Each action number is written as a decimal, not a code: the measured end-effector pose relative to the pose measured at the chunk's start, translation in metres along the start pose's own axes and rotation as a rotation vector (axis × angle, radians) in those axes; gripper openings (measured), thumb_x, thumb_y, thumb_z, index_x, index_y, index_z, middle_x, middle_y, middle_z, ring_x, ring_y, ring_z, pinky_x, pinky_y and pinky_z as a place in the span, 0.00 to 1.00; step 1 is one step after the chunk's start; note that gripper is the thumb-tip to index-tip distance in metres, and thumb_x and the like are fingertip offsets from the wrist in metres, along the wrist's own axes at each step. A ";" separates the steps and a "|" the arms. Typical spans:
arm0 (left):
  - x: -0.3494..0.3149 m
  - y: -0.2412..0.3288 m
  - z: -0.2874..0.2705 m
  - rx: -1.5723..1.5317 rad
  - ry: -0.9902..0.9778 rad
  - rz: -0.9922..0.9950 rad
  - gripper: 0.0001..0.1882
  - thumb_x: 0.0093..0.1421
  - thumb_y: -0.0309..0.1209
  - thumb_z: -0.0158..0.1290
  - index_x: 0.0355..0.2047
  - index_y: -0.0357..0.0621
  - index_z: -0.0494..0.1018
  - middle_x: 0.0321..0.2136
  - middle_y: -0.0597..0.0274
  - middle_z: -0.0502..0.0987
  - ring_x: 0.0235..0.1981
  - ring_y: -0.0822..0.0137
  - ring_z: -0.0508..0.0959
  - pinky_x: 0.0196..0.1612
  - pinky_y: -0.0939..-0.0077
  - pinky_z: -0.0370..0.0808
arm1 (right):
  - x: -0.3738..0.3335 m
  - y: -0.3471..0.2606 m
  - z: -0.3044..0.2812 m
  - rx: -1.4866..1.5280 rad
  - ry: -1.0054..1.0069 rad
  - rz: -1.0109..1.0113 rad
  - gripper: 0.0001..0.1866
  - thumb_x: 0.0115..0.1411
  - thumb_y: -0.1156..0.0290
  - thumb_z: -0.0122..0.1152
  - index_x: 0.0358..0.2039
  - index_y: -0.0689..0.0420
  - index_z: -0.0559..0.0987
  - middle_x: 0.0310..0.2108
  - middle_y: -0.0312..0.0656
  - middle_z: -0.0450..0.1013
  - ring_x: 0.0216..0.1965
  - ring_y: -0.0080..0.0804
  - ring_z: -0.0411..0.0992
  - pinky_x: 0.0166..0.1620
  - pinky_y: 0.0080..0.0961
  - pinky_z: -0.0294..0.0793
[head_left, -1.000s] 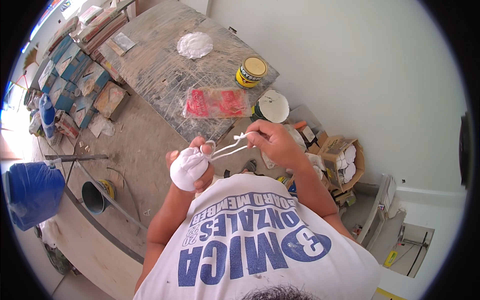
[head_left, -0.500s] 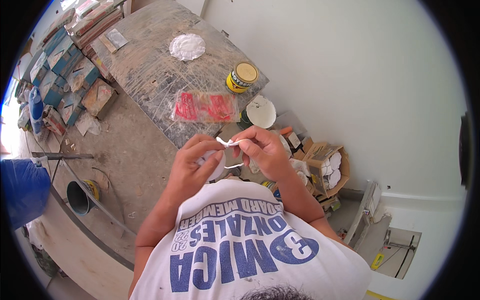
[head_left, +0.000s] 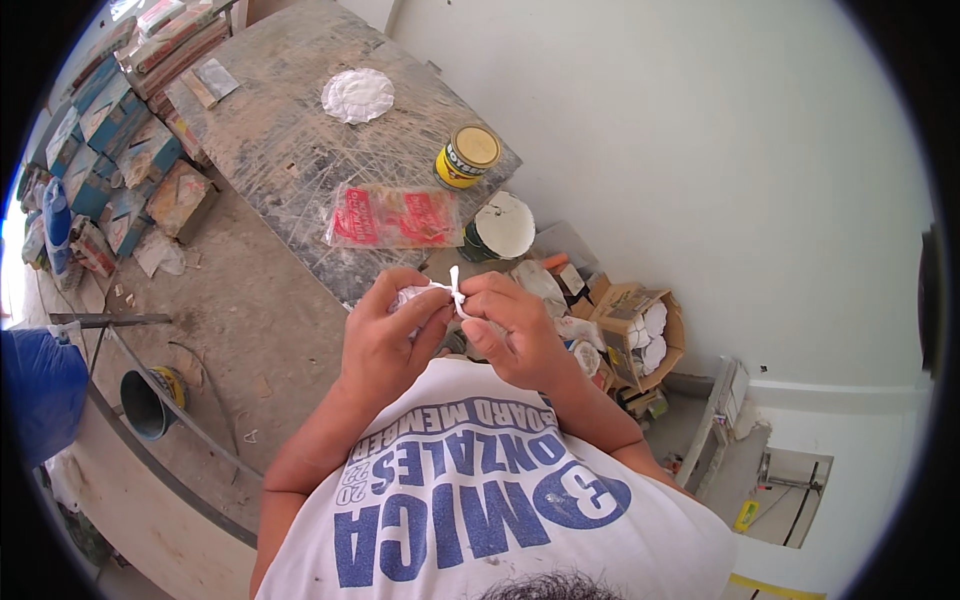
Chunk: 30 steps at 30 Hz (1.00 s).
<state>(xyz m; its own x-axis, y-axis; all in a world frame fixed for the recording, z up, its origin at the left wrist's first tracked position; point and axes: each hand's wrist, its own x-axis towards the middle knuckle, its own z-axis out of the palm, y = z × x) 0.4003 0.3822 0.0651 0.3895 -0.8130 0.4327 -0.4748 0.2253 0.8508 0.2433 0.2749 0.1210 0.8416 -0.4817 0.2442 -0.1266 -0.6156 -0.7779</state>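
In front of my chest, both hands meet at a knotted white strip (head_left: 456,282), one end of which sticks up above the fingers. My left hand (head_left: 388,335) is closed around a bunched white cloth (head_left: 410,294), most of it hidden by the fingers. Thumb and fingers of my right hand (head_left: 515,328) pinch the strip just below and beside the knot. Beyond the hands, a round, ruffled white cloth piece (head_left: 358,96) lies on the scratched board table (head_left: 270,135).
A yellow-and-black can (head_left: 467,157) and a red-printed clear plastic packet (head_left: 393,218) rest on the table. Beside it stands a bucket with white content (head_left: 503,226). Right of me is a carton (head_left: 612,312) of white pieces; at left, stacked boxes (head_left: 110,120) and a dark bucket (head_left: 150,405).
The hands have come closer together. The strip's end, earlier pointing left, now stands upright, and the bunched cloth is more covered by my left fingers. The dangling lower end no longer shows.
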 end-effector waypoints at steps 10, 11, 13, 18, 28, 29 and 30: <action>-0.004 -0.005 0.006 -0.168 -0.051 -0.137 0.11 0.62 0.29 0.62 0.45 0.46 0.81 0.42 0.55 0.77 0.36 0.56 0.82 0.37 0.66 0.78 | 0.000 0.011 -0.002 0.097 -0.148 0.156 0.07 0.65 0.75 0.51 0.33 0.65 0.73 0.31 0.49 0.69 0.32 0.45 0.69 0.39 0.37 0.69; -0.005 -0.005 0.006 -0.163 -0.064 -0.147 0.11 0.61 0.29 0.62 0.45 0.46 0.81 0.42 0.55 0.77 0.36 0.55 0.82 0.37 0.66 0.78 | 0.000 0.013 0.000 0.098 -0.163 0.152 0.07 0.65 0.74 0.50 0.33 0.65 0.73 0.31 0.49 0.69 0.32 0.45 0.69 0.39 0.37 0.69; -0.008 -0.004 0.007 -0.155 -0.091 -0.167 0.12 0.61 0.28 0.62 0.46 0.47 0.81 0.42 0.55 0.77 0.36 0.55 0.82 0.38 0.64 0.78 | -0.001 0.017 0.002 0.124 -0.188 0.181 0.08 0.66 0.73 0.49 0.34 0.65 0.73 0.32 0.49 0.69 0.32 0.45 0.69 0.39 0.37 0.69; -0.008 -0.007 0.004 0.015 -0.109 -0.047 0.13 0.59 0.28 0.63 0.45 0.49 0.82 0.41 0.55 0.77 0.35 0.54 0.80 0.36 0.62 0.77 | -0.001 0.014 0.006 0.210 -0.196 0.390 0.11 0.66 0.71 0.47 0.35 0.66 0.74 0.32 0.50 0.69 0.33 0.44 0.70 0.40 0.38 0.69; -0.011 -0.013 0.000 0.056 -0.121 -0.042 0.09 0.59 0.28 0.63 0.41 0.50 0.82 0.40 0.56 0.76 0.34 0.53 0.80 0.35 0.61 0.77 | 0.000 0.009 0.009 -0.101 0.004 0.346 0.05 0.60 0.79 0.61 0.37 0.63 0.76 0.36 0.45 0.73 0.41 0.35 0.74 0.46 0.31 0.74; -0.011 -0.013 0.001 0.056 -0.110 -0.041 0.09 0.59 0.28 0.63 0.41 0.49 0.82 0.40 0.56 0.76 0.34 0.53 0.80 0.35 0.61 0.77 | 0.000 0.009 0.008 -0.069 -0.025 0.324 0.06 0.60 0.80 0.62 0.38 0.63 0.76 0.37 0.45 0.74 0.40 0.36 0.75 0.46 0.31 0.75; -0.011 -0.013 0.002 0.057 -0.100 -0.040 0.09 0.59 0.28 0.62 0.41 0.49 0.82 0.40 0.56 0.77 0.33 0.53 0.80 0.35 0.61 0.77 | 0.000 0.009 0.008 -0.038 -0.055 0.302 0.07 0.59 0.80 0.63 0.38 0.63 0.77 0.37 0.45 0.75 0.39 0.38 0.75 0.45 0.32 0.75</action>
<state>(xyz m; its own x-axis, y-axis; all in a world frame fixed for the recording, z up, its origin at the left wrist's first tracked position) 0.4002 0.3870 0.0485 0.3300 -0.8708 0.3645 -0.5055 0.1631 0.8473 0.2461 0.2745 0.1088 0.7898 -0.6128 -0.0272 -0.3943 -0.4732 -0.7878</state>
